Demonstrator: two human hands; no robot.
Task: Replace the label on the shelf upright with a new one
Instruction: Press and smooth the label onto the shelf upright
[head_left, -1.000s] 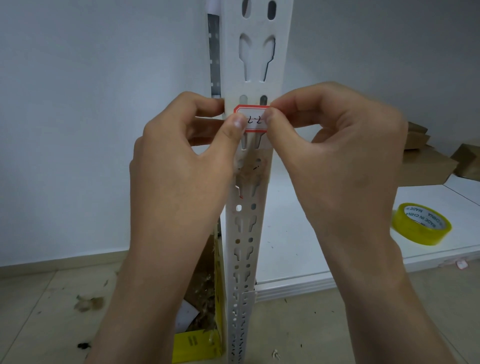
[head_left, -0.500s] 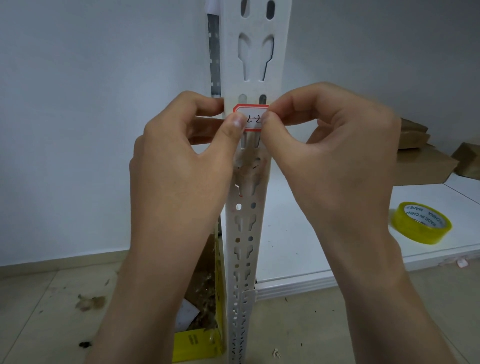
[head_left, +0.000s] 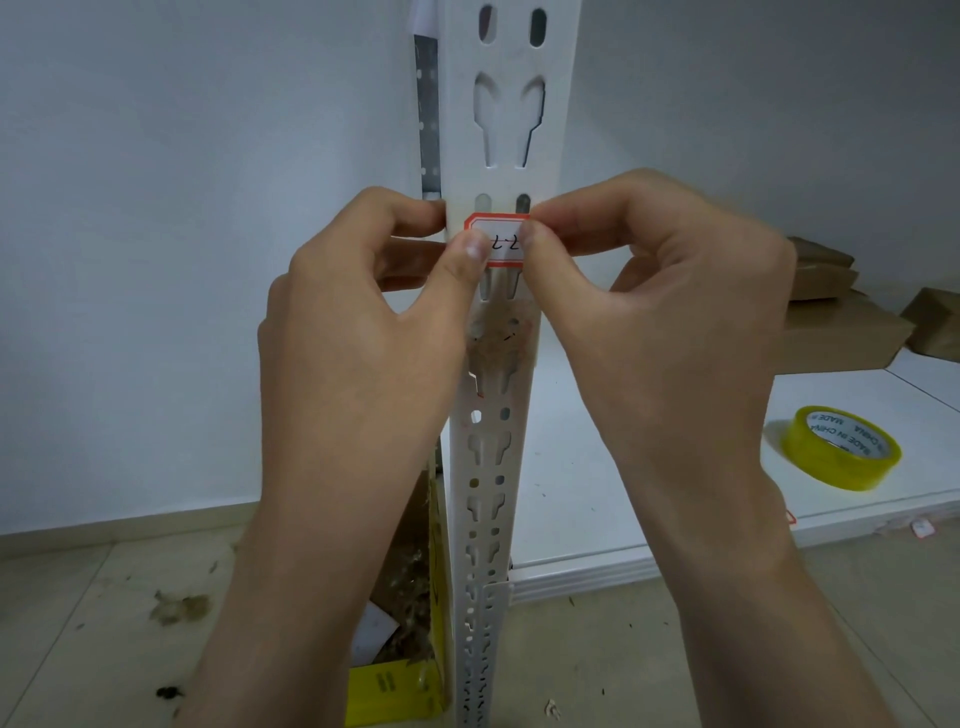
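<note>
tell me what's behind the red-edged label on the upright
The white upright's slotted face: two oval holes show just above the label, two slot ends just below. Directly behind it is covered; the left hand and right hand overlap its sides.

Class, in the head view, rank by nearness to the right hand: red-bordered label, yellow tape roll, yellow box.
1. red-bordered label, pinched by the right hand.
2. yellow tape roll, right, on the shelf.
3. yellow box, floor, lower left.
</note>
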